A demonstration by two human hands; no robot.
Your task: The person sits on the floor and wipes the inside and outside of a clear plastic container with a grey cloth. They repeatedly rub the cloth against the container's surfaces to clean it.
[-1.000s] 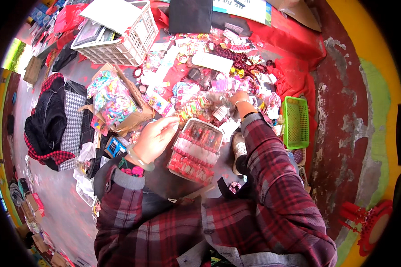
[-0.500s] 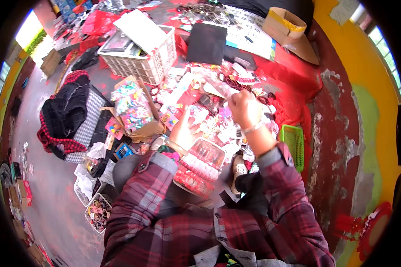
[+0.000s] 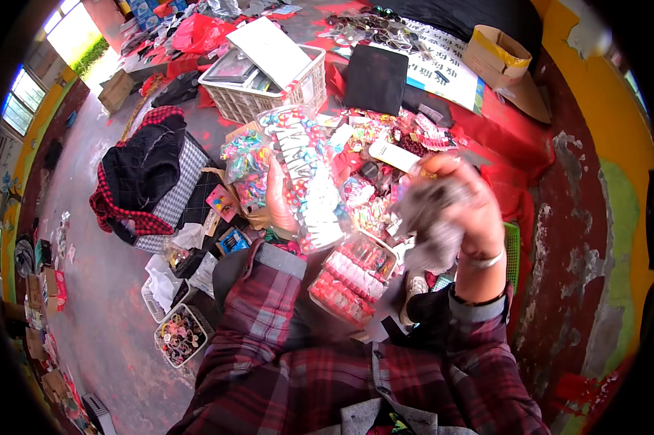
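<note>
Left hand raised in front of the chest, fingers clenched around a clear packet of small colourful hair accessories; packet stands roughly upright, its lower end near the plaid left cuff. Right hand also raised, to the right of the packet and apart from it; fingers closed on a blurred grey, crumpled item, kind cannot be told from the motion blur. A bangle sits on the right wrist.

Below and between the hands: a clear rectangular box of red and pink pieces, resting in the lap area. Beyond the hands: red cloth spread with many small packets and trinkets. Upper left: white lattice basket with flat items in it. Left: black and red garment draped over a checked bag. Upper right: open cardboard box. Green mesh tray just right of the right wrist
</note>
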